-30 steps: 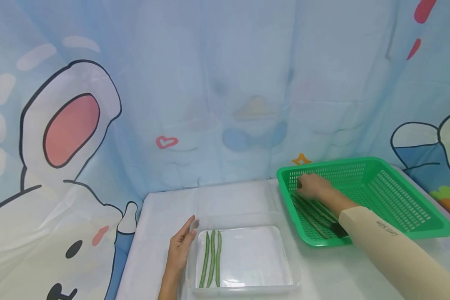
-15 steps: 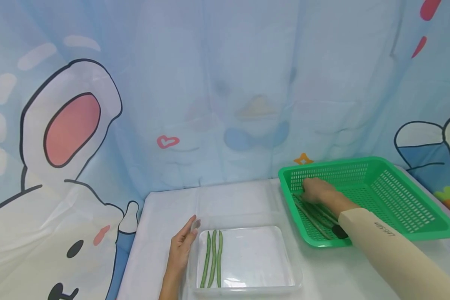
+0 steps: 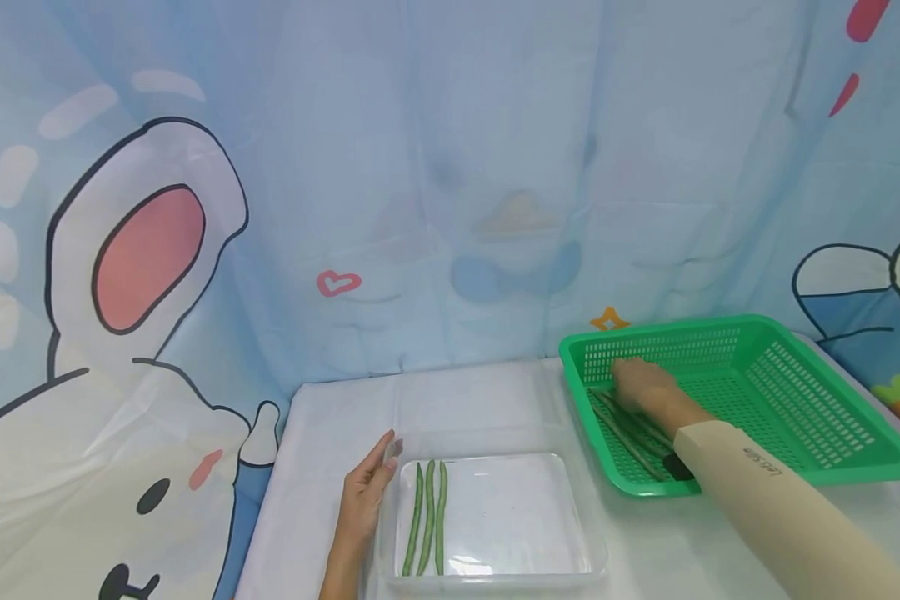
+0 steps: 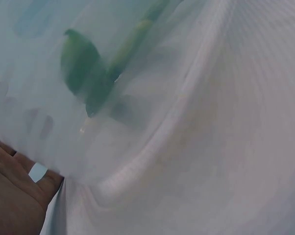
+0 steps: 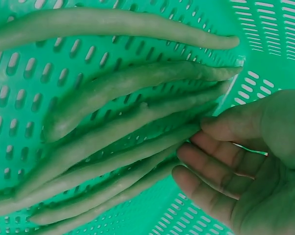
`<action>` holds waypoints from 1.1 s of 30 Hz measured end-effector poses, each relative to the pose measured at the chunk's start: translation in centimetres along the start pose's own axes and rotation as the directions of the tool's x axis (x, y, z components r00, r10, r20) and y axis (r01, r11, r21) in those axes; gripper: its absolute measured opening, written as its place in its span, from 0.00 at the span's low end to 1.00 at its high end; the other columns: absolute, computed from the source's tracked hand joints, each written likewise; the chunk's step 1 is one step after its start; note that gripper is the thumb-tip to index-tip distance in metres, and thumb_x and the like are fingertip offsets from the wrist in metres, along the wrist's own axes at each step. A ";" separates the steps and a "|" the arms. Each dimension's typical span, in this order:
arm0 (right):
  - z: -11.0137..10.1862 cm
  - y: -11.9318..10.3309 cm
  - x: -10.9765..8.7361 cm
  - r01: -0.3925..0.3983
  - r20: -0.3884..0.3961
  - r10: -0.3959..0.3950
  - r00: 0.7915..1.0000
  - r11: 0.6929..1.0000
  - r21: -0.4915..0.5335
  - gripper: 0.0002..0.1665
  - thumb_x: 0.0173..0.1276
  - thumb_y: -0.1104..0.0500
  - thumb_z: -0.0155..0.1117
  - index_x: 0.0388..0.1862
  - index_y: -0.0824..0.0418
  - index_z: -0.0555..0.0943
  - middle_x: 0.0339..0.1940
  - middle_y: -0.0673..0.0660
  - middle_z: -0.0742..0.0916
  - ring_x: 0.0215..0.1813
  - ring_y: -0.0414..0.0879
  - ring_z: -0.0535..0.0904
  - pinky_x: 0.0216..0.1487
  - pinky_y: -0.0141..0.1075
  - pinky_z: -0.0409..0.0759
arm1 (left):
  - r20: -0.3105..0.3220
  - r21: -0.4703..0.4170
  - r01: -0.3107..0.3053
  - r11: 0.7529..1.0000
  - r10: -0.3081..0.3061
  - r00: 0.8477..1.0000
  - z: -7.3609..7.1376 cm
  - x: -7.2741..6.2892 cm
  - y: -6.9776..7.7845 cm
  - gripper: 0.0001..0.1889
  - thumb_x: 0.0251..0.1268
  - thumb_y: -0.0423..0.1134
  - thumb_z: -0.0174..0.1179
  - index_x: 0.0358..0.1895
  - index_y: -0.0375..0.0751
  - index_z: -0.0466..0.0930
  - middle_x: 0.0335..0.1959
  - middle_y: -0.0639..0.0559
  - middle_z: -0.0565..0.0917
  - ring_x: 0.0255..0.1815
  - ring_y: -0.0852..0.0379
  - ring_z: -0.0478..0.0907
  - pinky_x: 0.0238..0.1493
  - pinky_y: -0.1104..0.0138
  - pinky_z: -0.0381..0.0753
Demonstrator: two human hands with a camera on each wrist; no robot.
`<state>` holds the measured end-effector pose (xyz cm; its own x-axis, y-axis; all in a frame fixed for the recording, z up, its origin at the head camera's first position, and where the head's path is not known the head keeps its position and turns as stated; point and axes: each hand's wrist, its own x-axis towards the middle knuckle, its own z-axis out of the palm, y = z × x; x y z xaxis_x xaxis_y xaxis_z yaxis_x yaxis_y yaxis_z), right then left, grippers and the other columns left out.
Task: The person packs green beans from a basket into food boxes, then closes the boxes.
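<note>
In the head view my left hand (image 3: 362, 487) holds the left wall of a clear plastic box (image 3: 521, 579), thumb at the rim. Three long green beans (image 3: 429, 517) lie side by side along the left of its floor. My right hand (image 3: 645, 390) reaches into a green plastic basket (image 3: 832, 477). The right wrist view shows that hand (image 5: 250, 166) with thumb and index finger pinching the end of one bean (image 5: 152, 149). Several other beans (image 5: 118, 22) lie on the basket floor beside it. The left hand (image 4: 17, 191) shows only in the left wrist view's lower left corner.
A white cloth covers the table (image 3: 487, 400). Behind it hangs a light blue curtain (image 3: 390, 167) with printed cartoon figures. The basket stands right of the box, its far side near the curtain.
My right hand has shifted slightly right and nearer to me inside the basket. The left hand keeps its hold on the box, and the three beans in it lie unchanged.
</note>
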<state>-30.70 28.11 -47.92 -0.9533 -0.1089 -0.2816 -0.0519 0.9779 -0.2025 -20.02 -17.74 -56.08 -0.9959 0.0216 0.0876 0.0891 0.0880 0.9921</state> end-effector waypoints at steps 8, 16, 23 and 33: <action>0.0 0.1 -0.3 -0.028 0.024 0.027 0.999 1.000 0.011 0.08 0.76 0.72 0.50 0.47 0.68 0.76 0.43 0.72 0.82 0.37 0.58 0.79 0.29 0.44 0.73 | -0.002 0.006 -0.009 1.000 0.009 1.000 0.1 0.0 0.0 0.27 0.81 0.43 0.57 0.77 0.41 0.70 0.72 0.47 0.78 0.79 0.51 0.68 0.69 0.83 0.63; 0.0 0.1 -0.4 -0.037 0.025 0.038 0.999 0.999 -0.022 0.16 0.77 0.72 0.50 0.60 0.73 0.75 0.58 0.80 0.79 0.52 0.71 0.81 0.34 0.48 0.79 | 0.003 0.000 -0.013 1.000 0.013 1.000 0.1 0.0 0.0 0.27 0.81 0.43 0.57 0.77 0.41 0.69 0.72 0.46 0.77 0.77 0.50 0.70 0.69 0.83 0.64; 0.0 0.2 -0.6 -0.059 0.024 0.060 0.998 0.997 -0.042 0.11 0.76 0.72 0.53 0.53 0.72 0.77 0.48 0.75 0.82 0.44 0.66 0.81 0.32 0.46 0.78 | 0.007 -0.004 -0.014 1.000 0.014 1.000 0.1 0.0 -0.1 0.27 0.81 0.43 0.57 0.77 0.41 0.69 0.72 0.46 0.78 0.77 0.51 0.70 0.69 0.83 0.64; -0.1 0.1 -0.9 -0.045 -0.048 0.044 0.998 0.999 -0.011 0.06 0.75 0.73 0.54 0.45 0.71 0.78 0.34 0.67 0.81 0.28 0.53 0.74 0.23 0.39 0.69 | 0.007 -0.005 -0.012 1.000 0.012 1.000 0.1 0.0 -0.1 0.27 0.81 0.43 0.57 0.77 0.41 0.69 0.73 0.47 0.77 0.77 0.52 0.70 0.69 0.83 0.64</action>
<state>-29.83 28.31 -47.60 -0.9678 -0.0568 -0.2454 -0.0123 0.9837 -0.1793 -20.05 -17.62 -56.16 -0.9946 0.0293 0.0993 0.1014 0.0823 0.9914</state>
